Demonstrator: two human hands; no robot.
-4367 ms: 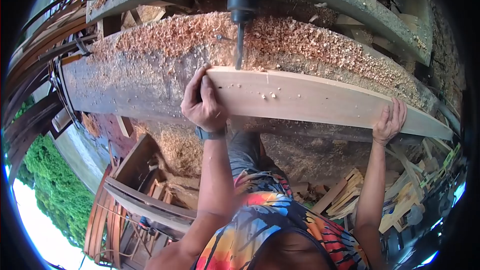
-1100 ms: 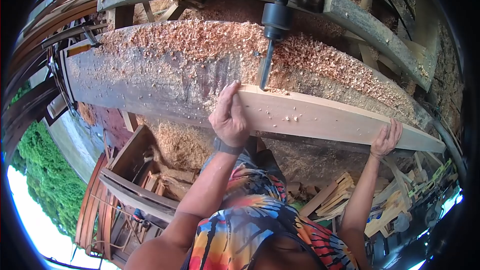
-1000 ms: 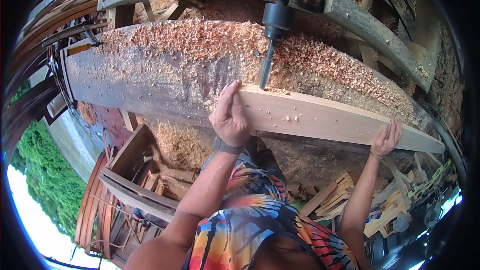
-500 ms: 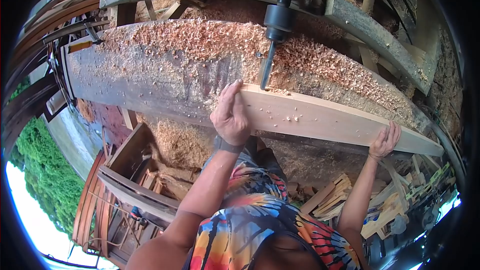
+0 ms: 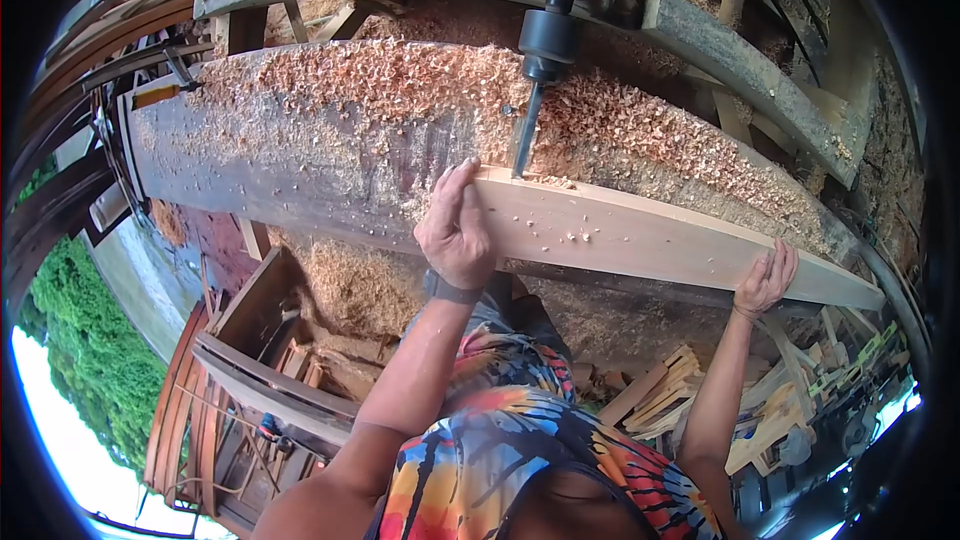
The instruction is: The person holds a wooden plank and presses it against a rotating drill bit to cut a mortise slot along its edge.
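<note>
A long pale wooden board (image 5: 620, 230) lies along the front of the dark workbench (image 5: 270, 175). My left hand (image 5: 458, 228) grips the board's left end, thumb and fingers around its edge, with a dark band on the wrist. Farther along, my right hand (image 5: 767, 282) holds the front edge near the tapering right end. A black chuck (image 5: 548, 38) carries a slim bit (image 5: 526, 130), whose tip meets the board's back edge just right of my left hand. Small chips are scattered on the board's face.
Reddish shavings (image 5: 400, 75) are heaped along the back of the bench. Grey beams (image 5: 750, 70) run behind it. Wood offcuts (image 5: 665, 390) are piled at the lower right. A wooden box frame (image 5: 270, 400) stands at the lower left. A yellow-handled tool (image 5: 155, 96) lies at the bench's left end.
Since the earliest frame, the board and both hands appear lower in view, with the bit now farther right in view. Over the last second only a slight shift of the whole view shows.
</note>
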